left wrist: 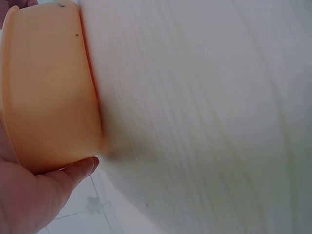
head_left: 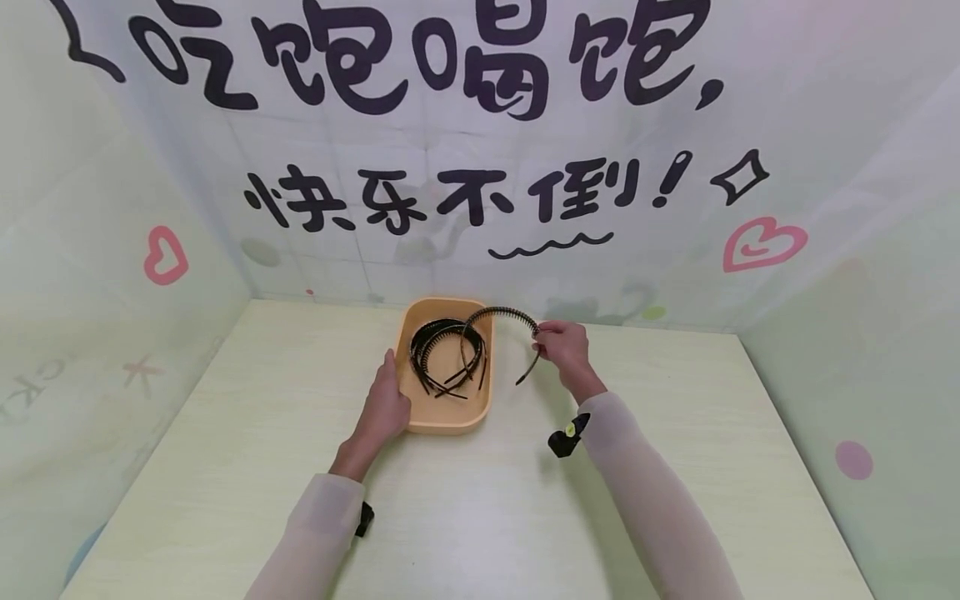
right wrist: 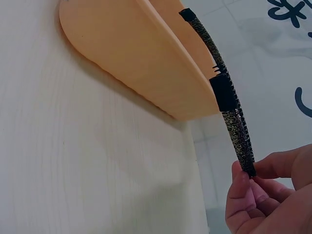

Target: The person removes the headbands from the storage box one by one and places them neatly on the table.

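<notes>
A peach-orange plastic box (head_left: 442, 427) stands on the table near the back wall. Several dark toothed headbands (head_left: 429, 333) lie heaped inside it. My left hand (head_left: 384, 402) holds the box at its left side and near corner; the left wrist view shows fingers (left wrist: 80, 170) against the outer wall. To the right of the box, my right hand (head_left: 564, 346) pinches a headband (head_left: 501, 310) between thumb and fingertips. This headband is raised and arches over the box's right rim, one end over the box and the other outside it. Its speckled dark band (right wrist: 237, 129) shows in the right wrist view.
The pale wood-grain table (head_left: 480, 517) extends around the box. A white printed curtain (head_left: 420, 192) with dark lettering rises behind the table, and similar sheets close both sides. Dark devices (head_left: 567, 437) are worn at the wrists.
</notes>
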The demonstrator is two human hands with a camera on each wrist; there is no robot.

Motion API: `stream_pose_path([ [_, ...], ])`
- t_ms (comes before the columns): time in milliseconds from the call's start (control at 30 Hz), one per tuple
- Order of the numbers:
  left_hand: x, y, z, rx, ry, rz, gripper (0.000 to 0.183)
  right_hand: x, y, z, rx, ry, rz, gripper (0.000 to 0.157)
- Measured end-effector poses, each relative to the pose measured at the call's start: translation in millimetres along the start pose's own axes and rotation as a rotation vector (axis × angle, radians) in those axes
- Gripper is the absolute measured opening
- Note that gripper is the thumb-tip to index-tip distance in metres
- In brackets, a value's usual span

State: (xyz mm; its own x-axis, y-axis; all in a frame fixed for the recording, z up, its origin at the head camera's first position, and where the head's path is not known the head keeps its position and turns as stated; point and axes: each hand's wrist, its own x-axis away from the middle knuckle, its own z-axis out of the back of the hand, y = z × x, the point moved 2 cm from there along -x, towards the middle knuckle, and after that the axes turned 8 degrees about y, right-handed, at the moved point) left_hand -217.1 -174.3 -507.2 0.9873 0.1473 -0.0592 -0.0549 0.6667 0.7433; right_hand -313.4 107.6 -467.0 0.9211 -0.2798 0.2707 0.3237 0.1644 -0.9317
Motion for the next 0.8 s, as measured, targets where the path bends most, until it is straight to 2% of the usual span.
stream_pose_path([
  [800, 0.3, -0.1, -0.2, 0.011, -0.007, 0.008, 0.080, -20.1, 18.8, 30.8, -0.015, 0.048, -0.048, 0.026],
])
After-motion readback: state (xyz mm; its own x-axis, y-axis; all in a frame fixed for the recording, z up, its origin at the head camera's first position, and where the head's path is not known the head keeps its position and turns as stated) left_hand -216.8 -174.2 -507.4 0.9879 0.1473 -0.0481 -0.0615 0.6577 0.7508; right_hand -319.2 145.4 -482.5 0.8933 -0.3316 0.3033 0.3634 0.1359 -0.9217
